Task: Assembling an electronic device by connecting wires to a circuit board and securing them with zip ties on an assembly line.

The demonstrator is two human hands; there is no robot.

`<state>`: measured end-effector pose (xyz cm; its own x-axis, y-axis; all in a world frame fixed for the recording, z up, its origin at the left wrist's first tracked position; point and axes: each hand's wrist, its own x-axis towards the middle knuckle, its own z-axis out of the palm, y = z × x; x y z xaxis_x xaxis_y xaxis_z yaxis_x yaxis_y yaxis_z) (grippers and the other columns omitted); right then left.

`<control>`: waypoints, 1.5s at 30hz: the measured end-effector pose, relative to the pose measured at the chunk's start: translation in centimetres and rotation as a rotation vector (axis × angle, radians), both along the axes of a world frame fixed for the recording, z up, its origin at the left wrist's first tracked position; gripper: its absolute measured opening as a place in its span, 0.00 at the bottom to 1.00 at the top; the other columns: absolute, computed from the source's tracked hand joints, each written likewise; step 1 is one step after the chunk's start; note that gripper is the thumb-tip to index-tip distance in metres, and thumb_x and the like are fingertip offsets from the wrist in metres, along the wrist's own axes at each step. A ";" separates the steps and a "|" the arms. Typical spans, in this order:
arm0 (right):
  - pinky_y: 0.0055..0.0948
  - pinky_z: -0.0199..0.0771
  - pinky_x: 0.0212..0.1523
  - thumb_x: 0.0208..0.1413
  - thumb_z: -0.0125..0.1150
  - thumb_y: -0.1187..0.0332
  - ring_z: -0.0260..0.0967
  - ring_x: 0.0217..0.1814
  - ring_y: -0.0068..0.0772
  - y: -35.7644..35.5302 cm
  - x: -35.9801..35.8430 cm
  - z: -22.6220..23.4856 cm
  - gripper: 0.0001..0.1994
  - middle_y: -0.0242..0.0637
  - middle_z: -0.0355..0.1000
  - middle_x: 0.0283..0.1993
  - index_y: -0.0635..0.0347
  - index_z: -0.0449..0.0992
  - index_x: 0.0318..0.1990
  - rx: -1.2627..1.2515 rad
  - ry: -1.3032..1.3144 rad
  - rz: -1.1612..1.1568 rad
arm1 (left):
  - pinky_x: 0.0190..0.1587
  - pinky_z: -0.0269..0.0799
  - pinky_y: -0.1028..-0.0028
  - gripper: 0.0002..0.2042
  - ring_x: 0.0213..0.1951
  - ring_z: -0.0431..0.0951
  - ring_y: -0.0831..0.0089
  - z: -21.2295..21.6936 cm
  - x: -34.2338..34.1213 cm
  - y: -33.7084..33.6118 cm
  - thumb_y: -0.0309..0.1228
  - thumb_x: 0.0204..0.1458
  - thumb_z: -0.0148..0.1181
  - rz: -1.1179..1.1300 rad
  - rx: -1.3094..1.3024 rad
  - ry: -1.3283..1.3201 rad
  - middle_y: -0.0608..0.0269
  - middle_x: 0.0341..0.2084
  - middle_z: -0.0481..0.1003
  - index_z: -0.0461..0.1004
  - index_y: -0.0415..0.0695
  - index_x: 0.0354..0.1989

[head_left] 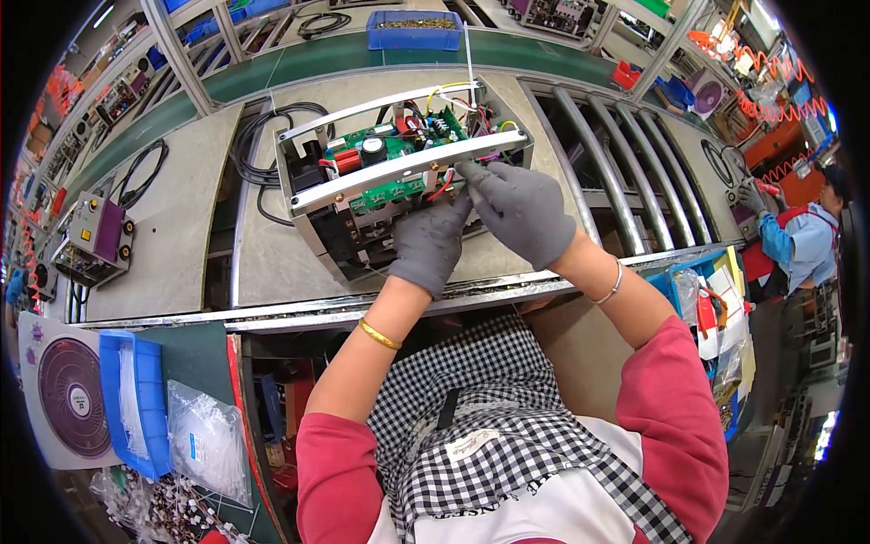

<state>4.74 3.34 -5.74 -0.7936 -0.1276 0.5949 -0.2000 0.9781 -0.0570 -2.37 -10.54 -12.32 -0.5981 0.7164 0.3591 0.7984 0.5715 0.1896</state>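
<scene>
An open-framed electronic unit (326, 227) with silver rails stands on the board in front of me, its green circuit board (417, 140) showing between the rails. My left hand (430, 243), in a grey glove, reaches against the unit's near side below the front rail (399, 174). Its fingers are closed close to a short red wire (442, 186), and what they hold is hidden. Gloved in grey too, my right hand (524, 210) has its fingertips pinched together at the rail's right part, over the left fingertips. I cannot make out what lies in that pinch.
A black cable (258, 150) lies coiled left of the unit. Metal rollers (625, 172) run to the right. Another unit (95, 236) stands far left. Blue bins (136, 399) (414, 32) sit at lower left and the back. A co-worker (797, 227) is at far right.
</scene>
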 end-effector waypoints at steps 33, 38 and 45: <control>0.18 0.65 0.27 0.60 0.60 0.56 0.63 0.27 0.15 1.5 4.5 -4.5 0.15 0.26 0.71 0.29 0.58 0.82 0.42 -1.348 -0.891 0.168 | 0.15 0.51 0.80 0.15 0.15 0.58 0.86 -1.2 8.5 -3.0 0.39 0.61 0.55 -0.036 0.831 -1.592 0.76 0.15 0.62 0.74 0.42 0.50; 0.28 0.73 0.38 0.60 0.60 0.58 0.73 0.36 0.26 1.1 3.1 -3.7 0.16 0.36 0.77 0.35 0.61 0.79 0.47 -1.006 -0.523 0.131 | 0.23 0.56 0.79 0.13 0.20 0.60 0.85 -2.3 7.9 -2.7 0.36 0.60 0.56 0.093 0.830 -1.437 0.74 0.19 0.70 0.77 0.37 0.42; 0.34 0.76 0.40 0.57 0.59 0.67 0.76 0.41 0.45 0.4 0.7 -1.8 0.13 0.46 0.77 0.41 0.57 0.77 0.50 -0.520 -0.070 0.058 | 0.15 0.50 0.81 0.14 0.13 0.57 0.87 -2.7 8.1 -2.2 0.39 0.61 0.55 0.081 0.872 -1.278 0.76 0.12 0.63 0.78 0.40 0.35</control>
<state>5.44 3.75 -7.51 -0.8340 0.1253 0.5373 -0.2314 0.8047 -0.5468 5.76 -12.74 -15.05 -0.8472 0.5155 -0.1287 -0.1757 -0.0432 0.9835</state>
